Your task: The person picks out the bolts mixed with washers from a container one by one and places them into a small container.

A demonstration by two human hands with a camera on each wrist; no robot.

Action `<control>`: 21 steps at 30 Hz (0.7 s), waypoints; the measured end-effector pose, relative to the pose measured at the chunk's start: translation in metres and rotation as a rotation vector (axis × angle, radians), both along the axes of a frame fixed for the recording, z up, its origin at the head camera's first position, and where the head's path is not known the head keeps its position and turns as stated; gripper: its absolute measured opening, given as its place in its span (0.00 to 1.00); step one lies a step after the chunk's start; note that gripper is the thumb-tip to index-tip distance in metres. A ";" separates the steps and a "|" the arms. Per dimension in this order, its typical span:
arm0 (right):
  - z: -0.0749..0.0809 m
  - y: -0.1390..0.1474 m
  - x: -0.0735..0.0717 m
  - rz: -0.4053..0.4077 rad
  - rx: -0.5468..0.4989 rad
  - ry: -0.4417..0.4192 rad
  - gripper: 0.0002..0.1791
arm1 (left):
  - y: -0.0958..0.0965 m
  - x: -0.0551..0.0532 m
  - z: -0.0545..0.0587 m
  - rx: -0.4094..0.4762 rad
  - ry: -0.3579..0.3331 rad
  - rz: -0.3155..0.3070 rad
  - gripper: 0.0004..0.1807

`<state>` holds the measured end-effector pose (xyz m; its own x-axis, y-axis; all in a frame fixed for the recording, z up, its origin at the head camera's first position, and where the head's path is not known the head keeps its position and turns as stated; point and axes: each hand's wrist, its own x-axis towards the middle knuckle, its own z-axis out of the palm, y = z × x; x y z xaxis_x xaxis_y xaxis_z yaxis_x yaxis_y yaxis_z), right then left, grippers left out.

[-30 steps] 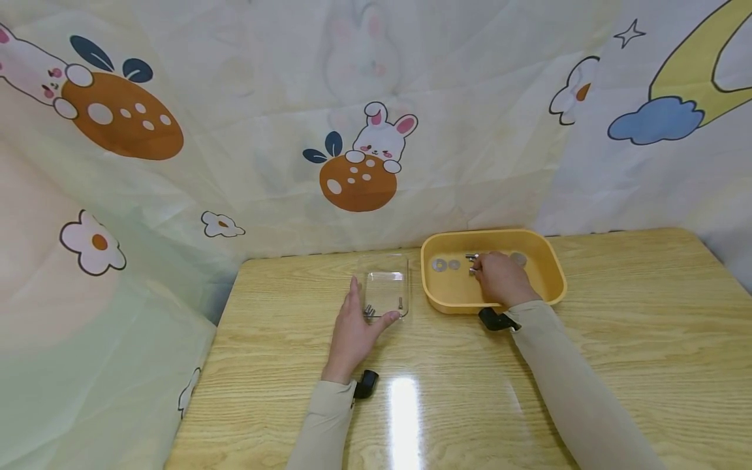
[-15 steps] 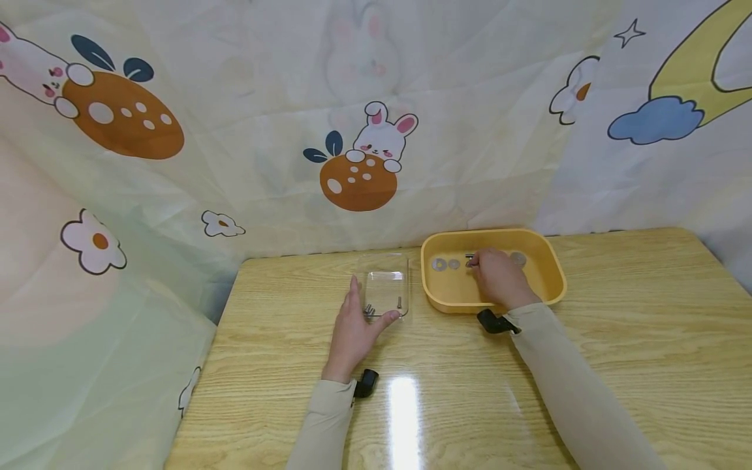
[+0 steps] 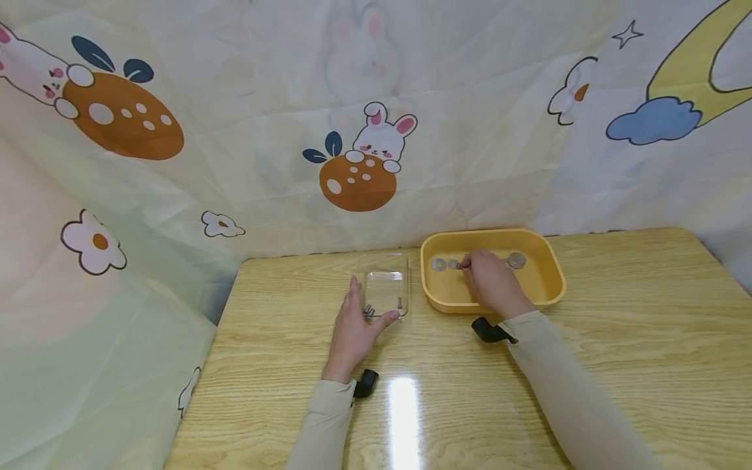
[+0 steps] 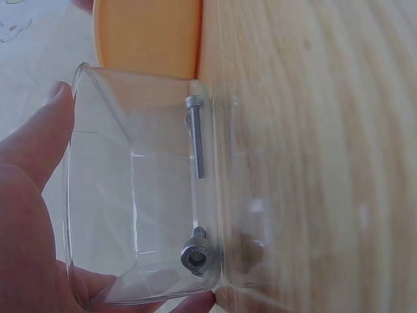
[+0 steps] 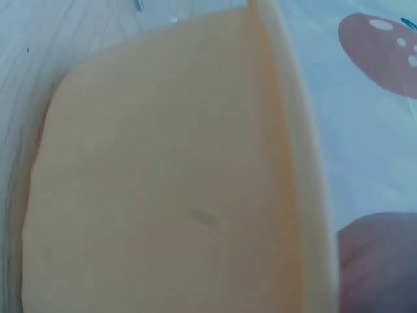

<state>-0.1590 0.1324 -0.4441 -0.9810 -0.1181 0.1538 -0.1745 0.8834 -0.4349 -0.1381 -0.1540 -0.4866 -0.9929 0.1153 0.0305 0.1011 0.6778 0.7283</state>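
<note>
My left hand (image 3: 351, 333) holds a clear plastic box (image 3: 384, 256) on the table, fingers along its left side and thumb at its front right corner. Inside, the left wrist view shows a long hex socket screw (image 4: 199, 143) and, nearer the fingers, another screw head (image 4: 195, 255). My right hand (image 3: 498, 282) is inside a yellow plastic basket (image 3: 493, 308), fingertips pinching a small metal screw (image 3: 460, 266) mostly hidden by them. Close left of it lie a small washer (image 3: 452, 264) and a larger washer (image 3: 438, 264).
Several stacked large washers (image 3: 517, 260) lie at the right end of the basket. Behind the wooden table (image 3: 282, 313) hangs a printed cloth (image 3: 470, 163). The box stands just left of the basket.
My right hand has shifted a little left within the basket, pinching a screw, and the large washers at right show more fully. The left hand and clear box have stayed put.
</note>
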 end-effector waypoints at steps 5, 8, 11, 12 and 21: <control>0.001 -0.005 0.003 0.012 -0.016 0.013 0.05 | 0.000 0.000 0.000 -0.002 0.003 -0.001 0.68; 0.003 -0.008 0.005 0.023 -0.024 0.032 0.05 | 0.000 0.000 0.000 0.000 0.003 0.001 0.68; 0.005 -0.011 0.007 0.032 -0.036 0.064 0.05 | 0.000 0.000 -0.001 0.002 0.004 0.001 0.68; 0.005 -0.012 0.008 0.034 -0.042 0.074 0.05 | 0.000 0.000 -0.001 0.002 0.003 0.002 0.68; 0.006 -0.025 0.015 0.049 -0.071 0.099 0.05 | 0.000 0.002 0.000 0.002 0.004 0.003 0.67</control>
<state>-0.1443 0.1074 -0.4382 -0.9540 -0.1513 0.2590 -0.2621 0.8403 -0.4746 -0.1363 -0.1541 -0.4864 -0.9930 0.1127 0.0343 0.1020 0.6768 0.7291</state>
